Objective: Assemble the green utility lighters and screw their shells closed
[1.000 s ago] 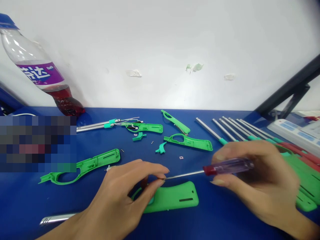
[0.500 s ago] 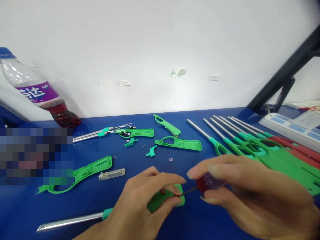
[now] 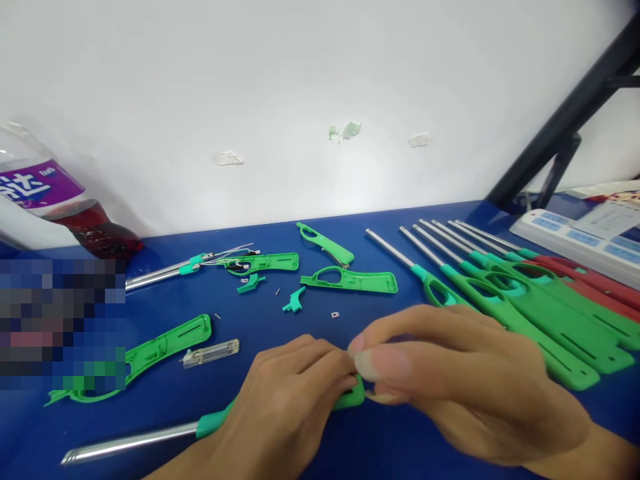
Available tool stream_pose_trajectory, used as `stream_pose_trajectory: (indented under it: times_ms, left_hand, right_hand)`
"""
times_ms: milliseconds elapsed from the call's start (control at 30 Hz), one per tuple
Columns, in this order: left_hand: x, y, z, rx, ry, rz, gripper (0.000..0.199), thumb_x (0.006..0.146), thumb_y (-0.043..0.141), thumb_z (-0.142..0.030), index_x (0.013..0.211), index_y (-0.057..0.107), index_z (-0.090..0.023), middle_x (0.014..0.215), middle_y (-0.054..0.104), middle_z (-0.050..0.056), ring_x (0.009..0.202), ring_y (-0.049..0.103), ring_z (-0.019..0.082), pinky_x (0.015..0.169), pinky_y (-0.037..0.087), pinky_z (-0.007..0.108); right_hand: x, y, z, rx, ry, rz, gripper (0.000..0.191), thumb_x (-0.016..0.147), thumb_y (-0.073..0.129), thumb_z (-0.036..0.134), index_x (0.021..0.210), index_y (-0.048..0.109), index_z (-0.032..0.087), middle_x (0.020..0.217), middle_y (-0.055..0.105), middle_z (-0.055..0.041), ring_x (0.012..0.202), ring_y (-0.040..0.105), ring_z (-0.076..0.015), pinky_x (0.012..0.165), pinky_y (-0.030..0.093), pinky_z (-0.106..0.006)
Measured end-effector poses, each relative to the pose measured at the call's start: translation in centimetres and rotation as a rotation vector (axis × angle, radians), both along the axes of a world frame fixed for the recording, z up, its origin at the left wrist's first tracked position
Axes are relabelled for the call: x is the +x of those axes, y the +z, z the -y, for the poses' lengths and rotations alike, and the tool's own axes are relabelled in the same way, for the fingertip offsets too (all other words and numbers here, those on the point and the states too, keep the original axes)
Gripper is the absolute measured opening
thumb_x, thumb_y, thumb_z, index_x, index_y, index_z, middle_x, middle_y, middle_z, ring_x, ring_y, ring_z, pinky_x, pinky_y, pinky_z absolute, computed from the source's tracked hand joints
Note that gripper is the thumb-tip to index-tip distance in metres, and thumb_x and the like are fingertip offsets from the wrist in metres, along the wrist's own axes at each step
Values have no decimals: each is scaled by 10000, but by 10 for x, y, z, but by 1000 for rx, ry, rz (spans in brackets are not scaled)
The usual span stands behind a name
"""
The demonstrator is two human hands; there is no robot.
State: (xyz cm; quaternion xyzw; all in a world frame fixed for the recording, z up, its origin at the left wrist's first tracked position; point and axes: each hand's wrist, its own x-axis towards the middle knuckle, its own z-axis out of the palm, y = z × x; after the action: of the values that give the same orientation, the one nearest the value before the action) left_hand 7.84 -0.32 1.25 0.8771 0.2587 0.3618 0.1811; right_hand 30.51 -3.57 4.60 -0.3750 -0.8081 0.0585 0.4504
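Note:
My left hand [image 3: 295, 393] is wrapped over the handle of a green lighter [image 3: 354, 395], whose metal tube points to the lower left. Beside it, my right hand [image 3: 465, 380] has its thumb and fingers pinched together at the handle's end; what they hold is hidden behind the fingers. A clear fuel tank [image 3: 211, 353] and an open green shell half [image 3: 175, 340] lie left of my hands. Beyond them are teal triggers [image 3: 295, 301], a small metal piece [image 3: 335, 315] and another green shell half [image 3: 355, 281].
Several assembled green lighters [image 3: 500, 307] and red ones lie at the right, near a white power strip [image 3: 575, 240]. A bottle of dark red drink [image 3: 95, 227] leans at the left back. A wall [image 3: 300, 80] and a black metal bar [image 3: 565, 127] stand behind.
My right hand has moved left, up against my left hand. The red-handled tool with a thin shaft that showed in its fingers is now out of sight. The view has shifted slightly.

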Motion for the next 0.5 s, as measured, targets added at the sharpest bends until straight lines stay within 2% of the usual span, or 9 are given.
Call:
stream_pose_trajectory:
  times_ms: [67, 133, 300, 500]
  left_hand:
    - [-1, -3, 1, 39, -7, -7, 248, 1165, 457, -150, 1117, 669, -268, 864, 782, -43, 694, 716, 162, 624, 542, 276]
    - [-1, -5, 1, 59, -17, -13, 236, 1179, 456, -163, 1187, 659, -283, 914, 790, -50, 712, 715, 163, 645, 543, 279]
    - [1, -6, -2, 110, -35, 13, 185, 1204, 461, -213, 1160, 632, -268, 951, 795, -50, 725, 711, 154, 684, 553, 274]
    - [0, -8, -1, 112, -18, -8, 199, 1208, 468, -252, 1082, 622, -266, 888, 765, -55, 710, 697, 156, 664, 542, 289]
  right_hand:
    - [2, -1, -1, 44, 36, -13, 494, 962, 656, 56, 1340, 730, 366, 1091, 867, 47, 850, 853, -143, 679, 620, -175]
    - [2, -1, -4, 9, 98, 11, 465, 1013, 655, 93, 1398, 703, 348, 1127, 856, 22, 884, 853, -148, 731, 635, -171]
    - [-2, 6, -11, -9, 186, -16, 361, 1123, 627, 196, 1455, 678, 328, 1101, 851, 16, 861, 837, -123, 760, 634, -146]
    - [-6, 2, -13, 21, 151, 64, 288, 1154, 560, 214, 1408, 685, 265, 1057, 853, 12, 854, 830, -116, 719, 616, -161]
